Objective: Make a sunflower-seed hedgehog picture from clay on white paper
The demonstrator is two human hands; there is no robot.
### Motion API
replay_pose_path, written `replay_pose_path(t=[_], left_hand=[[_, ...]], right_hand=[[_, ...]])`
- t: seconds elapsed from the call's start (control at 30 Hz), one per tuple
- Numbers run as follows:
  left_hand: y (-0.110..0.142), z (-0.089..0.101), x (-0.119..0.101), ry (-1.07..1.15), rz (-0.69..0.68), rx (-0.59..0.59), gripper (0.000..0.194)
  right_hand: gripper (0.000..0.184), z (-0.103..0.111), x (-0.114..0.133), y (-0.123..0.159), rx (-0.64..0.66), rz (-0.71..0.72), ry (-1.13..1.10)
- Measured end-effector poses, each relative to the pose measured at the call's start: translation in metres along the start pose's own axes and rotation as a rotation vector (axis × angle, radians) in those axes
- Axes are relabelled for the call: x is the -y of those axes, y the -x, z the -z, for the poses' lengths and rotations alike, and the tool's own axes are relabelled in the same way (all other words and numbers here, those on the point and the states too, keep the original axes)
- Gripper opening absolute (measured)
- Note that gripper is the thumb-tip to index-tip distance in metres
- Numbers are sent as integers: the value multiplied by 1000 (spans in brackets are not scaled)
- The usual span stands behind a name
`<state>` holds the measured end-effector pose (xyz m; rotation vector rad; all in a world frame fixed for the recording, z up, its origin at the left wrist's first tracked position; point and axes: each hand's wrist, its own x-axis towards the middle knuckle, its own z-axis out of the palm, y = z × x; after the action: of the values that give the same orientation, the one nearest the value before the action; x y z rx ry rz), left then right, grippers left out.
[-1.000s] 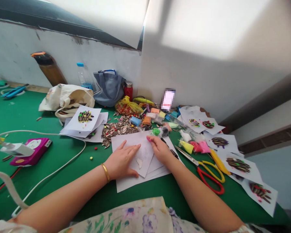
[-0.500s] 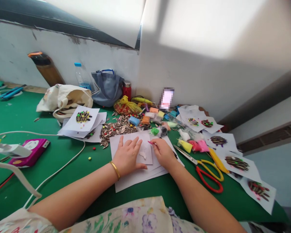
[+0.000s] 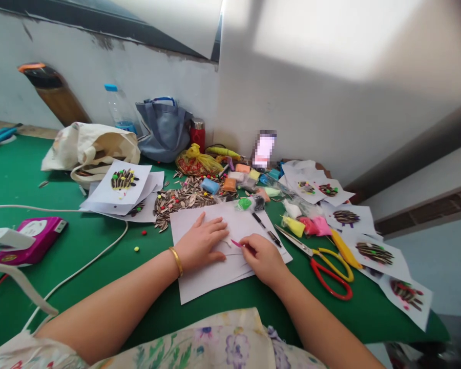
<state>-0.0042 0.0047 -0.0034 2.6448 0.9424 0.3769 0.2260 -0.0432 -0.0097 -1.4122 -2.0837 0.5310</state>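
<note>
My left hand (image 3: 203, 241) lies on the small white sheet on top of the stacked white paper (image 3: 194, 292), fingers stretched out and thumb apart. My right hand (image 3: 264, 259) is closed in a pinch on a thin, pointed pink piece (image 3: 236, 243); I cannot make out whether it is a clay tool. Its tip is close to a small white piece (image 3: 228, 242) on the paper, partly hidden by my left fingers. Two black pens (image 3: 259, 220) rest on the paper's right side.
Scissors (image 3: 311, 252) with red and yellow handles lie at the right. Sunflower seeds (image 3: 184, 197) are heaped behind the paper, beside coloured clay packets (image 3: 229, 184). Seed pictures (image 3: 374, 253) line the right edge; others (image 3: 123, 184) lie left. A white cable (image 3: 96, 269) crosses the left side.
My left hand has shifted over the small sheet, covering more of the white piece. My right hand has come lower, and more of the pink piece now shows. The whole view has shifted slightly.
</note>
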Motion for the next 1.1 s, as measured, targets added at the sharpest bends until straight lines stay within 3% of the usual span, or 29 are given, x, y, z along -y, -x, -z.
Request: replay_pose_path(t=[0.27, 1.1], left_hand=[[3, 5, 4, 56, -85, -34, 44], [3, 3, 3, 82, -51, -5, 41]], right_hand=[[12, -2, 3, -2, 20, -1, 57], [13, -7, 7, 0, 46, 43, 237]])
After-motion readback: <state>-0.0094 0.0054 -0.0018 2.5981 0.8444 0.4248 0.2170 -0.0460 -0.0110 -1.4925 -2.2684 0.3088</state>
